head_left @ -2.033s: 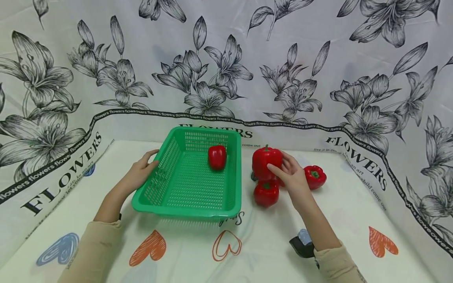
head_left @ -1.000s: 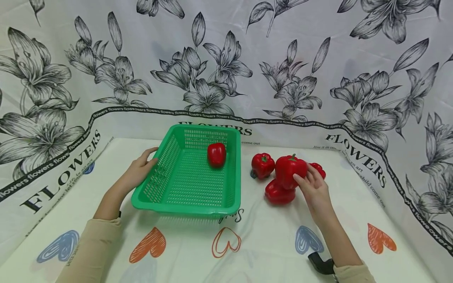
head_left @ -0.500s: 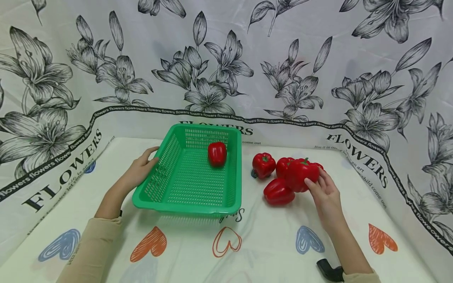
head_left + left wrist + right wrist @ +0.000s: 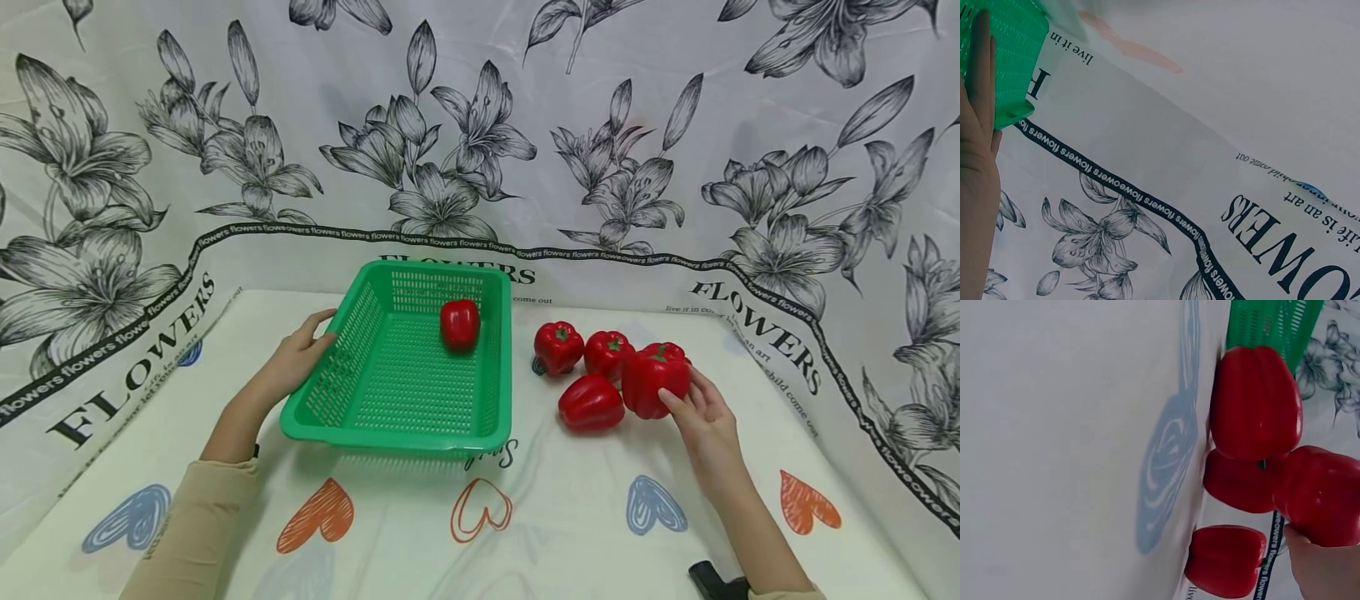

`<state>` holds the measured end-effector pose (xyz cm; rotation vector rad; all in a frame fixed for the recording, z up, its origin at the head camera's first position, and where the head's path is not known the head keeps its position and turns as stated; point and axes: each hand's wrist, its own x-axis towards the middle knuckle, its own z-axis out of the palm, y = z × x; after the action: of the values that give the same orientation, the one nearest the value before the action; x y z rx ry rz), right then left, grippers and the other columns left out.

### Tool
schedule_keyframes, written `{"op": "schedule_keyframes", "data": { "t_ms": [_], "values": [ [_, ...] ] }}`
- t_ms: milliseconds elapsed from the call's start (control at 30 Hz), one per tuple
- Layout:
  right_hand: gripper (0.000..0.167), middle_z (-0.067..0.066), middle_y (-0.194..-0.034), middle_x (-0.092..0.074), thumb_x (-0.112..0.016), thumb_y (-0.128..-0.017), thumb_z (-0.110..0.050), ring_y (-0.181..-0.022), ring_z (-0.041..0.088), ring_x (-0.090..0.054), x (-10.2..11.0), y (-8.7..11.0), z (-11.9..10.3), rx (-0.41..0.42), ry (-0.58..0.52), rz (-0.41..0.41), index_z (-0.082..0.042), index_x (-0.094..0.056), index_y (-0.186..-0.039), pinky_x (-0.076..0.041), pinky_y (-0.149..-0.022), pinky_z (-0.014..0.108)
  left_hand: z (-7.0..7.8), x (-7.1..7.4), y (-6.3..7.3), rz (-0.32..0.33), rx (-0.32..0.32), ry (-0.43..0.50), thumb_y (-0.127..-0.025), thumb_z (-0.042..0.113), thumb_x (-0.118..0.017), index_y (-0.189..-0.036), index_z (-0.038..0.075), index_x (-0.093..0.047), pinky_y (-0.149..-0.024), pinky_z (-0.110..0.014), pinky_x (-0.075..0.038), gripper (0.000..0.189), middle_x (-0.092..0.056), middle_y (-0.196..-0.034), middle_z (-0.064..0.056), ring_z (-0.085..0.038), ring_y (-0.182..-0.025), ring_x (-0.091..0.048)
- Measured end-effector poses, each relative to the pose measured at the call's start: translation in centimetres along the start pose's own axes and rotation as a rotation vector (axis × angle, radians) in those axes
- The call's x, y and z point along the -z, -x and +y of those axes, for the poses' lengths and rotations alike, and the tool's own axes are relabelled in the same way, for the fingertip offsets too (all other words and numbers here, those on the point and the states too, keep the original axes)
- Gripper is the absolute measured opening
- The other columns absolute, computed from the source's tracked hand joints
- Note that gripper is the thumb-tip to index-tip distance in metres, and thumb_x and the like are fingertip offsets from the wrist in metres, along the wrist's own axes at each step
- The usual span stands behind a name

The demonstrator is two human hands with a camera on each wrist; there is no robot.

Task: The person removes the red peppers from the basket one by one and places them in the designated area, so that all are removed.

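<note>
In the head view my right hand [image 4: 708, 425] holds a red bell pepper [image 4: 651, 383] upright, thumb on its near side. Whether its base touches the table cannot be told. The right wrist view shows this pepper [image 4: 1325, 494] above the fingers [image 4: 1322, 569]. A pepper lying on its side [image 4: 591, 405] is at its left. Behind stand two more peppers, one at the left [image 4: 558, 347] and one closer [image 4: 606, 353]; another is mostly hidden behind the held one. My left hand [image 4: 296, 358] grips the left rim of a green basket [image 4: 495, 433], which contains one bell pepper [image 4: 460, 325].
A white tablecloth [image 4: 397, 533] printed with hearts covers the table. Behind it rises a flower-printed cloth [image 4: 442, 167]. A black device [image 4: 716, 583] sits at my right wrist.
My right hand has carried the held pepper to the right and lowered it, past the other peppers, which are now more exposed. My left hand and the basket have stayed in place.
</note>
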<state>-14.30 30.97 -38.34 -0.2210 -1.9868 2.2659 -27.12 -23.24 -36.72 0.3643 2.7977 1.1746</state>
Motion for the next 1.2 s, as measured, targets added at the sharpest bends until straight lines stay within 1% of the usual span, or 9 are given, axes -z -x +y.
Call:
{"op": "schedule_keyframes", "data": {
  "t_ms": [133,233,367,500,767,1000,1067,1133,1200],
  "values": [
    [0.077,0.001,-0.166,-0.014,-0.060,-0.098,-0.020,-0.149,0.017,-0.020,0.3,-0.1,0.0,-0.045,0.002,-0.003,-0.022,-0.013,-0.158,-0.047,-0.090,0.008,0.0,-0.1,0.0,-0.004,-0.004,0.006,-0.107,0.043,-0.027,-0.158,0.012,-0.009,-0.079,-0.044,-0.052,0.063,-0.048,-0.135,-0.039,-0.037,-0.098,-0.066],
    [0.078,0.001,-0.166,-0.012,-0.060,-0.098,-0.021,-0.146,0.012,-0.024,0.6,-0.2,0.1,-0.079,0.003,-0.014,-0.024,-0.011,-0.158,-0.047,-0.090,0.008,0.0,-0.1,0.0,-0.005,-0.005,0.008,-0.106,0.044,-0.027,-0.158,0.012,-0.008,-0.079,-0.044,-0.052,0.063,-0.048,-0.136,-0.039,-0.038,-0.099,-0.065],
    [0.078,0.002,-0.166,-0.010,-0.059,-0.098,-0.021,-0.129,-0.007,-0.040,1.2,-0.3,0.3,-0.112,-0.004,-0.042,-0.024,-0.010,-0.159,-0.047,-0.091,0.008,0.1,-0.1,0.0,-0.007,-0.009,0.008,-0.107,0.044,-0.027,-0.158,0.012,-0.008,-0.078,-0.043,-0.052,0.063,-0.049,-0.134,-0.038,-0.036,-0.097,-0.066],
    [0.079,0.002,-0.166,-0.007,-0.059,-0.098,-0.022,-0.113,-0.014,-0.047,1.8,-0.6,0.6,-0.153,-0.019,-0.067,-0.023,-0.007,-0.159,-0.047,-0.091,0.008,0.1,-0.1,-0.1,-0.007,-0.010,0.004,-0.107,0.043,-0.027,-0.158,0.012,-0.009,-0.077,-0.043,-0.052,0.063,-0.051,-0.132,-0.038,-0.033,-0.092,-0.067],
    [0.083,0.003,-0.166,-0.005,-0.059,-0.098,-0.025,-0.131,-0.001,-0.033,2.4,-1.3,1.0,-0.194,0.024,-0.071,-0.023,-0.003,-0.159,-0.046,-0.091,0.007,0.0,-0.1,0.0,-0.012,-0.007,0.018,-0.107,0.042,-0.027,-0.158,0.012,-0.009,-0.072,-0.036,-0.051,0.062,-0.057,-0.123,-0.036,-0.025,-0.083,-0.067],
    [0.083,0.008,-0.164,-0.013,-0.060,-0.098,-0.023,-0.111,-0.015,-0.050,3.1,-1.3,1.4,-0.168,0.077,-0.085,-0.015,-0.004,-0.159,-0.048,-0.091,0.009,-0.2,-0.2,-0.1,-0.011,-0.010,0.021,-0.107,0.043,-0.027,-0.158,0.013,-0.009,-0.070,-0.033,-0.050,0.062,-0.059,-0.120,-0.034,-0.020,-0.079,-0.066],
    [0.083,0.010,-0.162,-0.016,-0.061,-0.097,-0.024,-0.111,-0.015,-0.051,3.2,-1.3,1.6,-0.158,0.128,-0.087,-0.014,-0.006,-0.158,-0.048,-0.091,0.009,-0.2,-0.1,-0.1,-0.009,-0.016,0.017,-0.107,0.043,-0.027,-0.158,0.013,-0.009,-0.070,-0.033,-0.050,0.062,-0.060,-0.119,-0.034,-0.020,-0.078,-0.066],
    [0.083,0.011,-0.163,-0.017,-0.063,-0.096,-0.026,-0.126,-0.007,-0.049,3.3,-1.3,1.8,-0.150,0.209,-0.094,-0.014,-0.008,-0.158,-0.048,-0.090,0.008,-0.2,-0.1,-0.1,-0.009,-0.018,0.018,-0.107,0.043,-0.027,-0.158,0.012,-0.009,-0.070,-0.033,-0.050,0.062,-0.060,-0.119,-0.034,-0.020,-0.078,-0.066],
    [0.082,0.013,-0.163,-0.019,-0.065,-0.095,-0.028,-0.141,0.007,-0.040,3.3,-1.3,1.9,-0.138,0.294,-0.101,-0.015,-0.012,-0.156,-0.047,-0.089,0.007,-0.1,-0.1,0.0,-0.012,-0.018,0.020,-0.107,0.043,-0.027,-0.158,0.012,-0.009,-0.070,-0.033,-0.050,0.063,-0.059,-0.120,-0.033,-0.021,-0.080,-0.066]
  ]
}}
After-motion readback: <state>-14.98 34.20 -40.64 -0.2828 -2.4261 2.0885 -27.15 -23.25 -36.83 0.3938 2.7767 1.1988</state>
